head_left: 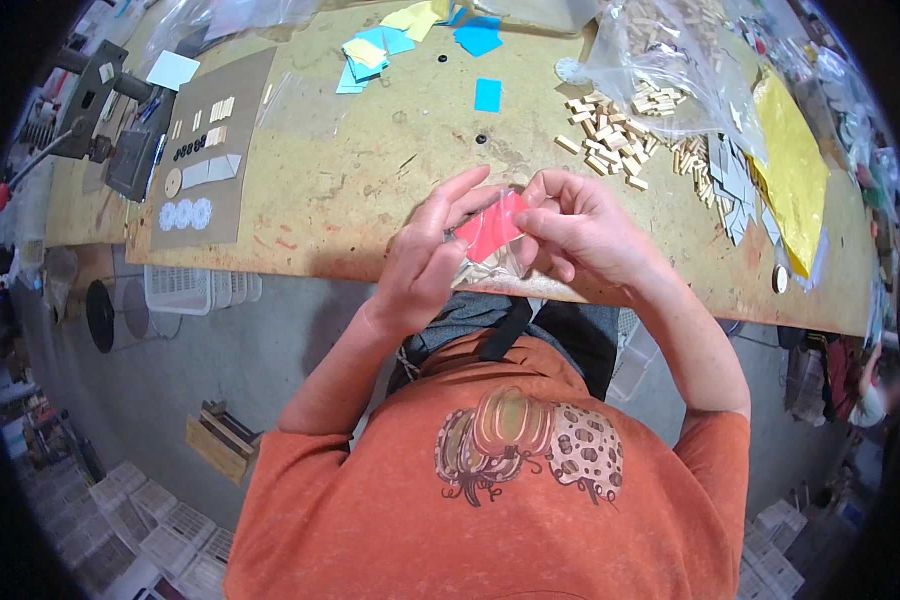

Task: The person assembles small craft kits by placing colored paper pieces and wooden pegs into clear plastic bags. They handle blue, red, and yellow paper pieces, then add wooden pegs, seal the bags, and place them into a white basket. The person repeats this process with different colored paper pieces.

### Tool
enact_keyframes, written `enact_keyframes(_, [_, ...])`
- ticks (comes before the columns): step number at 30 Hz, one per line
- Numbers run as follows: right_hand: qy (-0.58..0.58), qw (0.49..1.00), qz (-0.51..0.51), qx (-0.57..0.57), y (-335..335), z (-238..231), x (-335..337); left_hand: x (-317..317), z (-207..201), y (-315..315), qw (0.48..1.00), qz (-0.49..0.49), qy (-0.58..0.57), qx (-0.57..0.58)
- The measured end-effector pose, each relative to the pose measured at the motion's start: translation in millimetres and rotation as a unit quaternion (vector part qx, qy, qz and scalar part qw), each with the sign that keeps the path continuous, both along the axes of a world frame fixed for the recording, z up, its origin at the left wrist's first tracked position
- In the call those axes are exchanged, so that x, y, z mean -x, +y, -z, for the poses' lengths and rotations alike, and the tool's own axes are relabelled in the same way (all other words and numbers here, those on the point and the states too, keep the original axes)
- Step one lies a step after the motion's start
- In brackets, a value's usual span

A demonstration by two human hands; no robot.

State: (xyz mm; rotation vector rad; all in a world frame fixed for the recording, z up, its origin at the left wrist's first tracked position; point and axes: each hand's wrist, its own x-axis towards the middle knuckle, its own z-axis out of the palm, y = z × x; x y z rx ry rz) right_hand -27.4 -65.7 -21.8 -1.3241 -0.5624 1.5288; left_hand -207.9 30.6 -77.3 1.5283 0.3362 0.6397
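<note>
At the table's near edge, in front of my body, both hands hold a small clear plastic bag (511,262). A pinkish-red card (492,230) shows at the bag, and pale pieces that look like wood lie low in it. My left hand (428,255) is curled round the bag's left side. The thumb and fingers of my right hand (592,232) pinch its upper right edge beside the card. Whether the card is wholly inside the bag, I cannot tell.
Small wooden blocks (610,140) are heaped at the right, near grey card pieces (735,190) and a yellow plastic bag (792,165). Blue cards (478,37) lie at the back. On the left, a brown board (225,105) carries sorted parts beside a black hand press (95,100).
</note>
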Motion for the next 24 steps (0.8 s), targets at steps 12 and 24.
enact_keyframes(12, [-0.011, 1.0, -0.005, -0.005, -6, 10, 0, -17, -11, 3, 0.992, -0.038, 0.116, 0.021])
enact_keyframes(24, [-0.098, 0.995, -0.026, -0.008, -8, -17, -5, -34, -22, -4, 0.989, -0.109, 0.0, -0.097])
